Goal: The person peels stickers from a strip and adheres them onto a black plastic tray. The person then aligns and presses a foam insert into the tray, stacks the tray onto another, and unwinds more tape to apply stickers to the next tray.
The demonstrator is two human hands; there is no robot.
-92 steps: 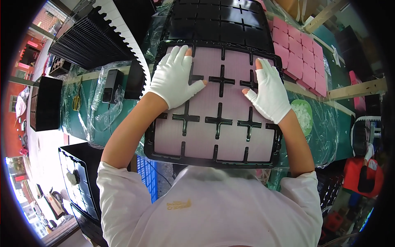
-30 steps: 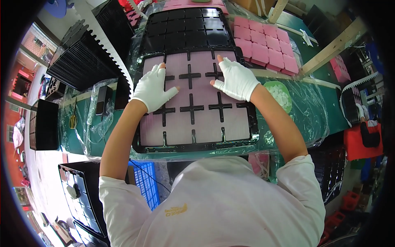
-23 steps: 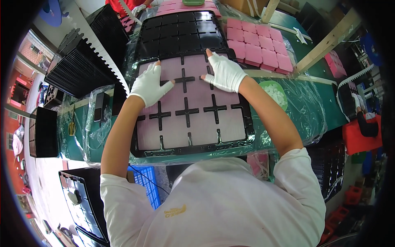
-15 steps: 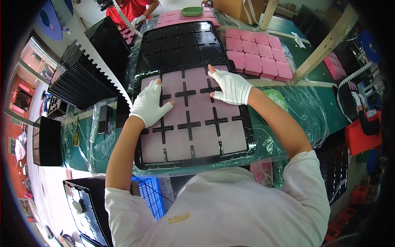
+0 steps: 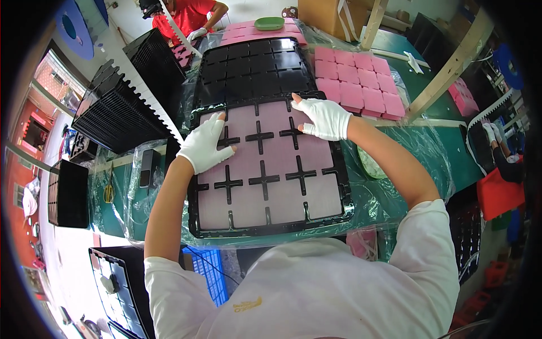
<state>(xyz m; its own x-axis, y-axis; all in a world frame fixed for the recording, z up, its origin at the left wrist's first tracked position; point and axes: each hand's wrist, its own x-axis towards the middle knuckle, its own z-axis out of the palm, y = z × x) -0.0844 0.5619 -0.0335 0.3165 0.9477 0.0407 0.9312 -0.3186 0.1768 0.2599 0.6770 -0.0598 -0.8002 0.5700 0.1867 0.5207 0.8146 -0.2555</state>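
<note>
A black plastic tray (image 5: 270,229) lies in front of me on the green table, its cells filled with pale pink pieces (image 5: 282,205) between black cross-shaped ribs. My left hand (image 5: 204,144), in a white glove with bare fingertips, rests spread on the tray's left side. My right hand (image 5: 324,118), gloved the same way, lies at the upper right of the tray, fingers apart, touching the pieces and the rim. Neither hand grips anything. Behind the filled tray, and touching its far edge, lies a glossy black tray (image 5: 254,68).
Stacked pink pads (image 5: 358,79) lie at the back right. Tall stacks of black trays (image 5: 116,107) stand on the left. A wooden post (image 5: 449,68) rises at right. A green dish (image 5: 269,23), scissors (image 5: 109,189) and a black box (image 5: 148,168) are about. A person in red (image 5: 186,20) works at the far left.
The whole view has shifted slightly, so things sit a little lower and to the right. Both hands stay spread on the filled tray, with the fingers barely shifted.
</note>
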